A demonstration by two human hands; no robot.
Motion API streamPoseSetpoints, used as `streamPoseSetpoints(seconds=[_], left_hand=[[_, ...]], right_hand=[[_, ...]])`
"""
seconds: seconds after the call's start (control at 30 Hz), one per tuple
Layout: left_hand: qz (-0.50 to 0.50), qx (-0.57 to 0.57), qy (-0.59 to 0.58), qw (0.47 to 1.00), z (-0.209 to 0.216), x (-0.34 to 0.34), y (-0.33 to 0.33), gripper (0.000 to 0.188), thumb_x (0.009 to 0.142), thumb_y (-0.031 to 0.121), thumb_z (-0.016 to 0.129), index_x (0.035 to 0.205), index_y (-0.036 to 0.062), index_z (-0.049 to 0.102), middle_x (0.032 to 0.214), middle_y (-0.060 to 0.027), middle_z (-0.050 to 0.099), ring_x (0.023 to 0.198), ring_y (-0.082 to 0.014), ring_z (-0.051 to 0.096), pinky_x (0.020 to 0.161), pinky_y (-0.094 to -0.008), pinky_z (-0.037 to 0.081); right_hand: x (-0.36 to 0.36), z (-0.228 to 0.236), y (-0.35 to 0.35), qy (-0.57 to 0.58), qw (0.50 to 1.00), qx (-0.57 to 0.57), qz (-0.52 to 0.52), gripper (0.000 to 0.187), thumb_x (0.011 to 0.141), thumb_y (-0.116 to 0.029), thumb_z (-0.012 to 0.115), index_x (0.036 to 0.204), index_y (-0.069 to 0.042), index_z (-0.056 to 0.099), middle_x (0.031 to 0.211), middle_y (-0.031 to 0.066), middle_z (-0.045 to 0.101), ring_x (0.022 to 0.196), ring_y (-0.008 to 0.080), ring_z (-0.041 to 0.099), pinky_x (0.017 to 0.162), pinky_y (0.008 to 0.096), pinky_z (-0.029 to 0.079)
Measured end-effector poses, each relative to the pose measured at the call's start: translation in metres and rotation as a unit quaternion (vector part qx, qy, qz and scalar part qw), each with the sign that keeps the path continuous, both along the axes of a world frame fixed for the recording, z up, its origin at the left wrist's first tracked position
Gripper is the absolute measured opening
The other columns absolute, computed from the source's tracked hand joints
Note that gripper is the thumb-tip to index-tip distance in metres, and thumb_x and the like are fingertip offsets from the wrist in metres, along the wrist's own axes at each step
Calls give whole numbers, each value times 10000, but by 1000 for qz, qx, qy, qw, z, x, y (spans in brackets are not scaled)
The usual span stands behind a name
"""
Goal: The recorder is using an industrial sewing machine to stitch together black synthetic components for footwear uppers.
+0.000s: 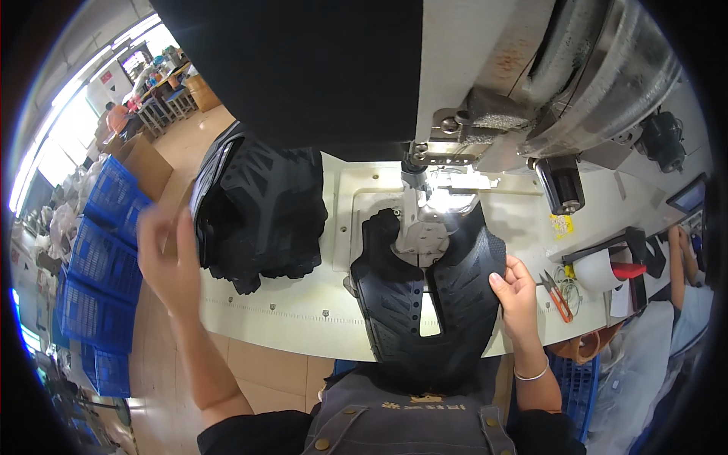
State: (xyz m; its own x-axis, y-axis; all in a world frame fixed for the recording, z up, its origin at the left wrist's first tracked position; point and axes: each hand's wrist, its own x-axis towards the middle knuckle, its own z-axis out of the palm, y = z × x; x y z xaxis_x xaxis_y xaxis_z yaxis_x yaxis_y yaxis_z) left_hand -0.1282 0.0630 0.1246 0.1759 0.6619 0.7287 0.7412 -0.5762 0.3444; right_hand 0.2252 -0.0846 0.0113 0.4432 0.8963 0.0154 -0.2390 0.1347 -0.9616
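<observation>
A black shoe upper (387, 303) lies spread under the lit head of a sewing machine (428, 186), its two sides around the post and its lower end hanging over the table's front edge. My right hand (519, 294) pinches its right edge between thumb and fingers. Left of the machine, a thick pile of black shoe uppers (265, 205) rests on the table. Beside the pile's left edge is my left hand (168, 262), blurred by motion; its thumb and fingers look apart, and I see nothing between them.
Orange-handled snips (557, 296) lie on the cream table (303, 311), right of my right hand. Blue crates (102, 265) and a cardboard box (144, 167) stand to the left. Another person's arm (677, 265) shows at far right. The machine's dark body (296, 68) hangs overhead.
</observation>
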Motion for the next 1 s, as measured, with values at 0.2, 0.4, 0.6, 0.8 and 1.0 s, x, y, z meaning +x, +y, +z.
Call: streamPoseSetpoints(seconds=[0.2,0.4,0.6,0.8,1.0], left_hand=[[-342,-583,-13,737,-88,68,-82,440,894,347,461,653,-1,581,531,-38,554,486,-112,554,492,-233,438],[-383,-766,-115,503,-110,93,-87,602,906,465,341,663,-25,593,575,-84,590,513,-154,591,517,-234,468],[-396,-576,-500,512,-58,128,-91,349,905,164,434,1149,-87,430,1056,-205,562,937,-255,581,797,-355,492],[-409,-556,-456,561,-26,131,-58,330,874,115,428,1123,-100,452,1027,-208,575,906,-252,597,780,-355,502],[-437,-534,-446,570,-20,148,-43,335,857,83,414,1120,-123,443,993,-243,572,911,-295,599,738,-372,531]], right_hand=[[-20,4,-13,-140,984,-35,105,378,801,-18,567,1147,25,421,1067,99,539,994,140,503,868,281,409],[-22,47,-11,166,979,55,103,338,797,-28,565,1110,26,449,1004,109,580,870,160,583,777,271,476],[-20,49,-3,132,983,121,39,366,808,-33,535,1150,35,424,1072,132,554,941,186,566,844,297,454],[-16,59,15,120,988,96,35,309,839,-31,463,1140,39,439,1073,130,551,957,194,555,855,302,439],[-10,71,22,182,978,93,52,342,836,-20,447,1172,37,417,1080,133,549,955,195,560,845,296,448]])
